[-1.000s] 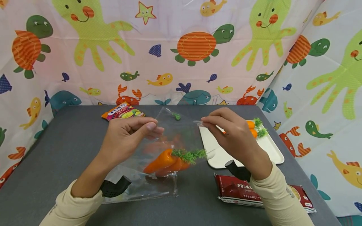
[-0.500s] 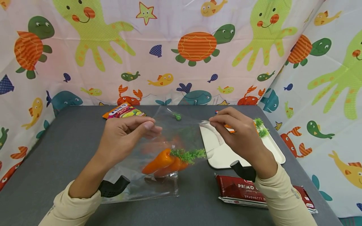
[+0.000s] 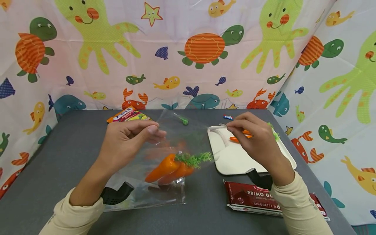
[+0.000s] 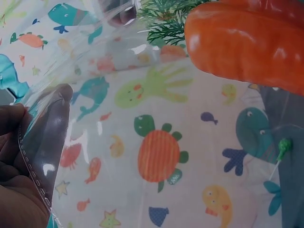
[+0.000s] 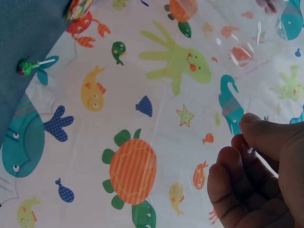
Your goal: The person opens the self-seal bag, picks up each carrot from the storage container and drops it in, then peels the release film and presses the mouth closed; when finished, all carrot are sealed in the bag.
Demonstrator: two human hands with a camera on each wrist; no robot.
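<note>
My left hand (image 3: 130, 140) pinches the top edge of a clear plastic bag (image 4: 45, 142) between thumb and fingers. On the other side, my right hand (image 3: 252, 142) pinches a clear edge that looks like the same bag's. The bag hangs stretched between both hands, partly hard to see through its clear film. Low in it lie orange toy carrots (image 3: 164, 168) with feathery green tops. In the left wrist view a carrot (image 4: 237, 42) shows large and close at the upper right. The bag's lower part seems to rest on the dark table.
A cream tray (image 3: 232, 163) with carrots (image 3: 235, 139) stands at the right, partly behind my right hand. Nearer lies a red spaghetti pack (image 3: 252, 199). Farther back are a candy bag (image 3: 129, 115), a green lollipop (image 3: 184, 121) and a small blue wrapped piece (image 3: 227, 117).
My right hand has moved to the right, spreading the bag's top wider. My left hand has shifted slightly left, and the carrots inside have drifted left too. The small blue piece has come into sight.
</note>
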